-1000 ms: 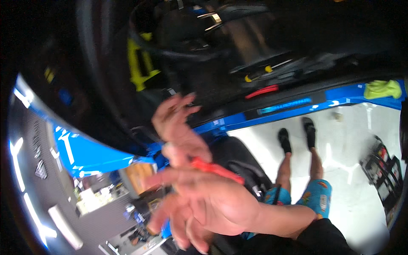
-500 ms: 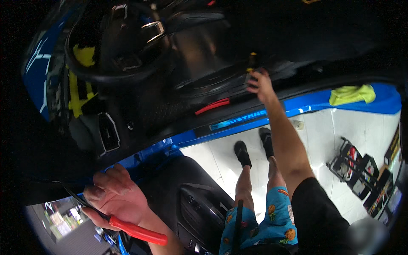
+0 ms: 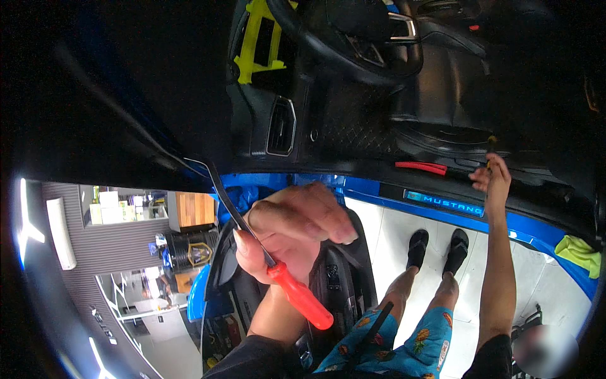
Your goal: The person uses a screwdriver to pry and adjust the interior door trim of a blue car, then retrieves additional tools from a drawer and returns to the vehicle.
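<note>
My left hand [image 3: 293, 227] is raised close to the camera. Between its thumb and palm sits a hook tool with a red handle [image 3: 302, 298] and a long dark metal shaft, bent at its far end. The other fingers curl loosely beside it. My right hand [image 3: 495, 180] reaches down to the side of the car seat, closed round a slim black-and-yellow tool [image 3: 492, 146]; its kind is too small to tell. Just left of that hand, a pair of red handle-like pieces [image 3: 421, 167] lies along the inner edge of the door sill [image 3: 404, 197].
The steering wheel [image 3: 353, 60] and black seat [image 3: 451, 82] fill the far side. Yellow-green tape [image 3: 260, 41] crosses the dash end. A yellow cloth [image 3: 579, 254] lies on the blue sill at right. The open door panel [image 3: 334, 278] stands near my left arm.
My view has swung to the left. My left hand has come up and inward with the red-handled hook tool, its shaft now pointing up-left. My right hand stays beside the seat.
</note>
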`<state>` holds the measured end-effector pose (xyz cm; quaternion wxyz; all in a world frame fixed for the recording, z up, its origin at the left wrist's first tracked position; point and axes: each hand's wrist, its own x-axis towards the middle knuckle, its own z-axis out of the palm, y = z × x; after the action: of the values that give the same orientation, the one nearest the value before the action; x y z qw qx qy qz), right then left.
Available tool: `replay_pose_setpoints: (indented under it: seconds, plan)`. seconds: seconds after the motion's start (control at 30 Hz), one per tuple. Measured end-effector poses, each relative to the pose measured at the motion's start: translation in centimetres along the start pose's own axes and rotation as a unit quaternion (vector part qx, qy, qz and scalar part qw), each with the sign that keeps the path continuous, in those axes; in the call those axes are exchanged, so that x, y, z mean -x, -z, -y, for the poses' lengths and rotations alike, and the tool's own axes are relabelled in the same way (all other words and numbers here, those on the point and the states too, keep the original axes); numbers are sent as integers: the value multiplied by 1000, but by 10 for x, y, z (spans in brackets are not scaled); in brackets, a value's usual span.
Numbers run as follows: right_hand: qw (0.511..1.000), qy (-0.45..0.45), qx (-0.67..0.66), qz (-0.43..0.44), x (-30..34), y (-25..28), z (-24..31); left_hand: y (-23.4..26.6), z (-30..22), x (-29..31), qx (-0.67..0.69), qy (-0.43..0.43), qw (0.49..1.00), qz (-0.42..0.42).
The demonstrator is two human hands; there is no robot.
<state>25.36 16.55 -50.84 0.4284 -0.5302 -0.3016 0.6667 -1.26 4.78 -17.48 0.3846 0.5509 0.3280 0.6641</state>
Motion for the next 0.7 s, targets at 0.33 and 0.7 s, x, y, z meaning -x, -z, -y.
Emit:
replay_pose_setpoints:
  seconds: [0.33,0.7]
  plan:
    - [964,98,166,182,172,-74,109,-10,-12,10,48,54,997,-34]
    - [886,125,-12,447,256,-157,265,-4,-17,30,72,115,971,-195]
